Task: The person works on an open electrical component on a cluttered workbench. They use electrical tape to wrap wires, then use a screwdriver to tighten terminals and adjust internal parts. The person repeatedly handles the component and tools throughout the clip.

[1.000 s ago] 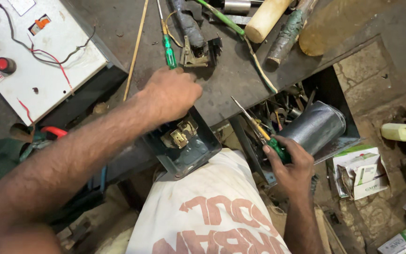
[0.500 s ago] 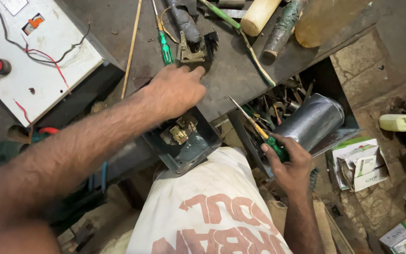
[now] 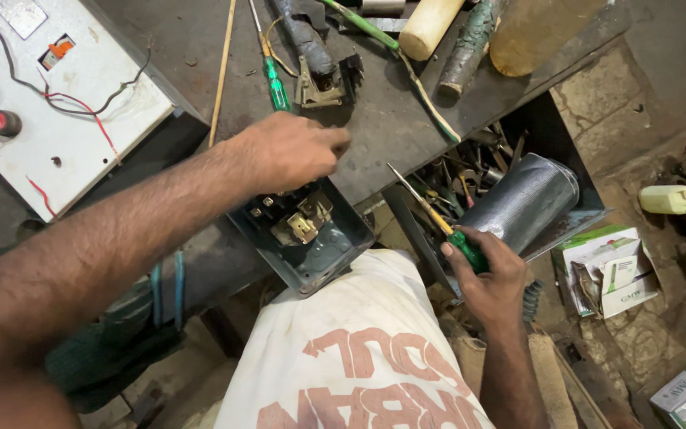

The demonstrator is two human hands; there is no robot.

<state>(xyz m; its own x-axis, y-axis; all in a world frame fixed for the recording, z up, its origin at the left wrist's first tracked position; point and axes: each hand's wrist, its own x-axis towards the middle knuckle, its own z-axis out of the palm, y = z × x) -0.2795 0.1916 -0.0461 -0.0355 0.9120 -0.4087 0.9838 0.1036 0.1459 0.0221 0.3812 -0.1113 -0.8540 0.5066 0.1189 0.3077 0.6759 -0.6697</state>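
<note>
My left hand (image 3: 291, 151) rests with curled fingers on the dark metal workbench (image 3: 391, 119), just above an open grey electrical box (image 3: 311, 238) with brass terminals inside; I cannot tell whether it holds anything. My right hand (image 3: 486, 274) grips a green-handled screwdriver (image 3: 438, 222), its shaft pointing up and left toward the bench edge. The box sits at the bench's front edge above my lap, which is covered by a white cloth with red print (image 3: 359, 349).
A white control panel (image 3: 49, 95) with green and red buttons lies at the left. A second green screwdriver (image 3: 275, 79), a wooden handle (image 3: 430, 28) and a metal bracket (image 3: 323, 83) lie on the bench. An open drawer of tools (image 3: 470, 171), a grey cylinder (image 3: 522, 202) and cardboard boxes (image 3: 609, 270) are at right.
My left hand has slid slightly right along the bench above the box. The right hand with the screwdriver has barely moved; the view has shifted a little.
</note>
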